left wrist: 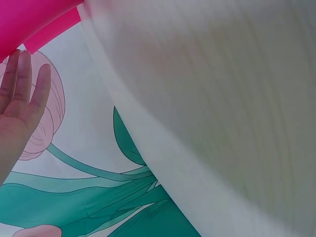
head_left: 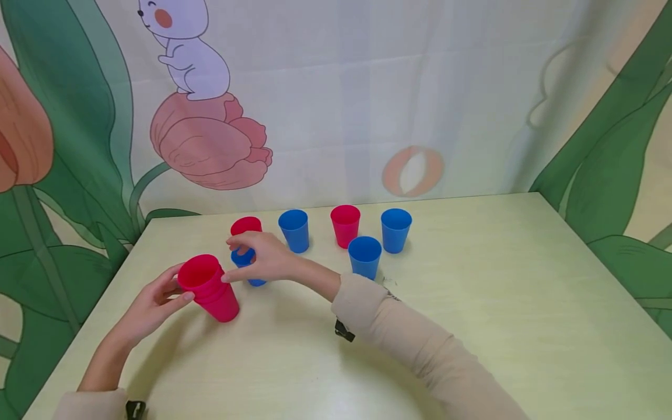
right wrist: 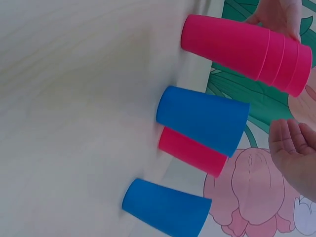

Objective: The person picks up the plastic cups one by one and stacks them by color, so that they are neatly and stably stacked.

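Observation:
At the left of the table, my left hand holds a stack of red cups between thumb and fingers near the rims. Several nested rims show on this stack in the right wrist view. My right hand hovers beside the stack, above a blue cup; its fingers are loosely bent and hold nothing. In the head view its thumb overlaps the stack's edge, but the right wrist view shows the hand apart from the cups. Behind the blue cup stands a red cup, partly hidden by the right hand.
Along the back stand a blue cup, a red cup and another blue cup. Nearer is a further blue cup, close to the right sleeve. A printed curtain hangs behind the table.

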Available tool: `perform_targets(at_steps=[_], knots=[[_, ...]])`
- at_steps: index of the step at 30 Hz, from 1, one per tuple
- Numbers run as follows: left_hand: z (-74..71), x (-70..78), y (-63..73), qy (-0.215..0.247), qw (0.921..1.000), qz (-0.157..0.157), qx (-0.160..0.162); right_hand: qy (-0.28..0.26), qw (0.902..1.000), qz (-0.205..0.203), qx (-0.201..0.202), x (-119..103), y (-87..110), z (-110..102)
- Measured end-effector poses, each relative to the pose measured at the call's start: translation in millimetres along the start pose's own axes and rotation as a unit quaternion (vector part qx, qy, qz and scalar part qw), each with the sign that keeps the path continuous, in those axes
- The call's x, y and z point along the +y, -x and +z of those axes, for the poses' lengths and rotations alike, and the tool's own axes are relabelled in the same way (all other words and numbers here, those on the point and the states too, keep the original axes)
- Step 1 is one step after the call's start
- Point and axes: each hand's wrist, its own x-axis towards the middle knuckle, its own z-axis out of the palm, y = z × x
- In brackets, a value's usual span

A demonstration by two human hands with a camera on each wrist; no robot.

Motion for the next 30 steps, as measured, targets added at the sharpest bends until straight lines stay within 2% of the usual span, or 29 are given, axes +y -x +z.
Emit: perform_targets(at_steps=[9, 22, 30], knots=[[0.2, -2.2, -0.1, 0.002, 1.0, 0.005, 0.001, -0.02, 0.9995, -0.01, 0.022, 14.9, 17.3, -16.2], [0.5, -0.4, 0.1, -0.002, 1.0, 0.007, 0.004, -0.015, 0.9981, 0.041, 0.043, 33.9, 41.3, -41.5], [1.4, -1.0, 0.3, -0.003, 1.0, 0.007, 0.006, -0.03, 0.9962, 0.046, 0.067, 53.2, 59.8, -58.2]])
